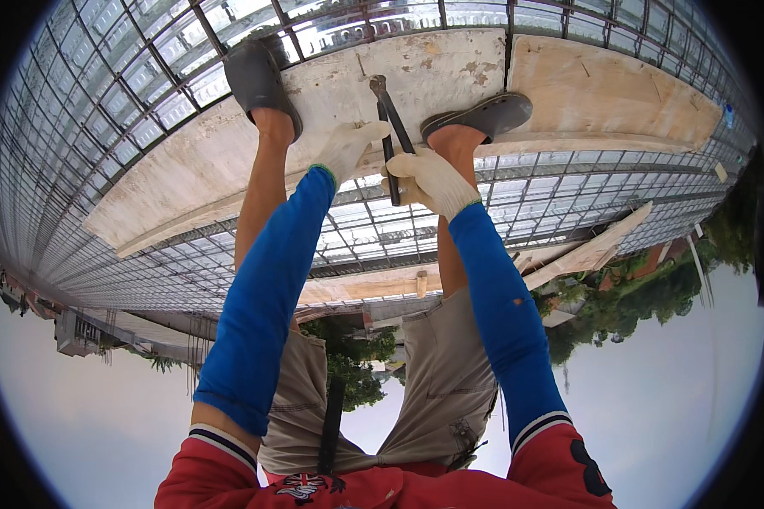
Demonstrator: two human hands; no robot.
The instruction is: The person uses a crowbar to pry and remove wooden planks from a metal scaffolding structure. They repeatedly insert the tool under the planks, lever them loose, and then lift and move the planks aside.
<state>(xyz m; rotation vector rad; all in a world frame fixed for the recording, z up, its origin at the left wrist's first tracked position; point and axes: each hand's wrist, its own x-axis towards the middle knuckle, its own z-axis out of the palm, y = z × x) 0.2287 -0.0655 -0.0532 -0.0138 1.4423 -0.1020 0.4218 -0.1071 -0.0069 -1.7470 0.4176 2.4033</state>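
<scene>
My right hand, in a pale knitted glove, is closed around the dark handles of a pair of pincers. Their metal jaws point away from me, over a worn, whitish board between my feet. Just beyond the jaws a thin nail or wire sticks up from that board. My left hand, gloved alike, is beside the pincers on their left. One of its fingers stretches out to the near handle, and nothing shows in its grasp. Its remaining fingers are partly hidden.
My feet stand in dark clogs on the boards. A cleaner plywood panel adjoins on the right. Around the boards runs a grid of steel bars over a shiny lower surface. Another loose board lies behind on the right.
</scene>
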